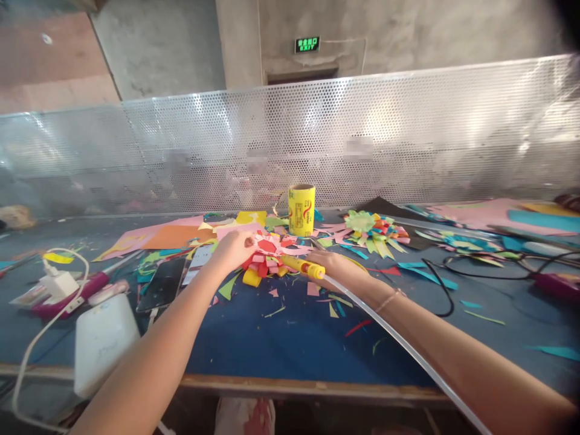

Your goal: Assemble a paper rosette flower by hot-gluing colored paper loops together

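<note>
My left hand (236,249) is closed on the edge of a paper flower (268,246) with a red centre, pink petals and yellow, red and pink loops below. Opposite it, my right hand (333,266) grips a yellow hot glue gun (302,266), whose front end reaches the flower's right side. A long translucent glue stick (385,326) runs out of the gun's back, over my right forearm. My right fingers are partly hidden behind the gun. Just beyond both hands stands a yellow cylinder (301,210) with printed lettering, upright.
A second paper flower (374,229) lies right of the cylinder. Paper scraps and coloured sheets (172,235) are spread about. At left are a phone (162,284), a white power bank (106,341) and a charger (58,284) with its cable. A black cable (446,290) lies right. Perforated metal panels (203,151) stand behind.
</note>
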{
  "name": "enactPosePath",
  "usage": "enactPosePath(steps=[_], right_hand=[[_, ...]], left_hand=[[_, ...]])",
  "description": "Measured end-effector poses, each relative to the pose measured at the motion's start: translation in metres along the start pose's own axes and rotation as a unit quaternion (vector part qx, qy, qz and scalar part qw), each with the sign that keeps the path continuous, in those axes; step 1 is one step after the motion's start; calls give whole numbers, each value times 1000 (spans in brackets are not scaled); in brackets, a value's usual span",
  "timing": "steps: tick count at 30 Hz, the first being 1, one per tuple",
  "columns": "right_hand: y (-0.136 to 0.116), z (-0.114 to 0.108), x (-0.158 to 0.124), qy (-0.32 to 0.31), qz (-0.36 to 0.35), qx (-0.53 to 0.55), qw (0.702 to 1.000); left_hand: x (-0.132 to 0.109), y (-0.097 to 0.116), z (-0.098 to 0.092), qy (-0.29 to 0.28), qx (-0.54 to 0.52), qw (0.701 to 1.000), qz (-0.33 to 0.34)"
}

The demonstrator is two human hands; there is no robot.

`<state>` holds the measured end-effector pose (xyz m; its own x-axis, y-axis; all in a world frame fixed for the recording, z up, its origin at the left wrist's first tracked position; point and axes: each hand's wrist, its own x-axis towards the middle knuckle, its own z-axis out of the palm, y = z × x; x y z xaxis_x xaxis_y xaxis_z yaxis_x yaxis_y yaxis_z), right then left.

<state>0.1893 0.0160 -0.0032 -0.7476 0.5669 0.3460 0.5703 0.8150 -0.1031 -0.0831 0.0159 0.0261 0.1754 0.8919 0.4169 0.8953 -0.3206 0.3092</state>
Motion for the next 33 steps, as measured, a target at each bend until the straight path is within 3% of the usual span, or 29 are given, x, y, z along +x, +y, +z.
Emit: enactPosePath(steps=[2, 9, 21, 33], right_hand=[[-4, 0, 2, -27, 24, -1, 999], [-21, -2, 6, -52, 71, -1, 996], [-29, -4, 10, -92, 105, -46, 989], [-15, 8, 11, -44, 78, -7, 996]], left_hand=[[3, 2, 8, 15, -13, 999, 50], [8, -5, 31, -54, -55, 990, 118], [6, -1, 34, -68, -38, 990, 120], [5, 2, 31, -72, -34, 989, 123]])
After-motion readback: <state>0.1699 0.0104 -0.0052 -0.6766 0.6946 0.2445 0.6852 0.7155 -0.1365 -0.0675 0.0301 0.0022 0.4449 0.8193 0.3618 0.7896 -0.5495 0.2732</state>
